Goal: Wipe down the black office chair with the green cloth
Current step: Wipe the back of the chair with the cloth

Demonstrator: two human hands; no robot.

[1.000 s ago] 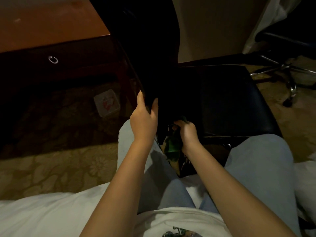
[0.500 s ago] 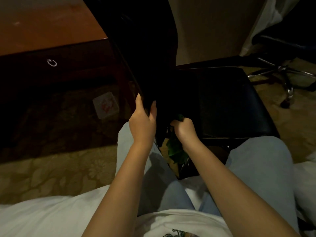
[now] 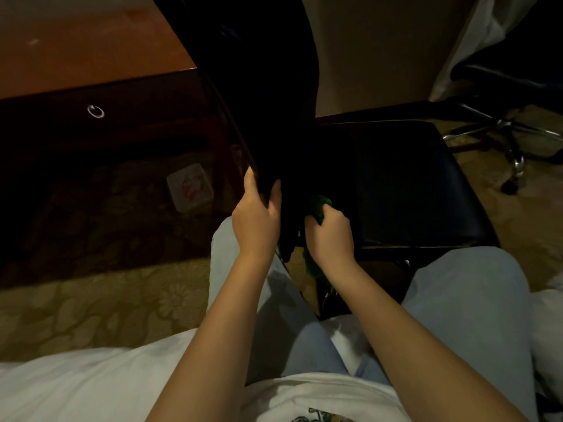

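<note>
The black office chair [image 3: 405, 184] stands right in front of my knees, its backrest rising at centre and its seat stretching to the right. My left hand [image 3: 257, 220] grips the lower edge of the backrest, thumb on one side and fingers on the other. My right hand [image 3: 330, 234] holds the bunched green cloth [image 3: 320, 207] against the base of the backrest where it meets the seat. A tail of the cloth hangs below my wrist. Most of the cloth is hidden in my fist.
A wooden desk [image 3: 91, 62] with a ring drawer pull [image 3: 96, 111] stands at the left. A small white packet [image 3: 190, 187] lies on the patterned carpet under it. A second chair's chrome wheeled base [image 3: 505, 141] is at the right. White bedding [image 3: 76, 385] lies under me.
My right hand has moved up along the base of the backrest with the cloth. My left hand keeps its grip on the backrest edge.
</note>
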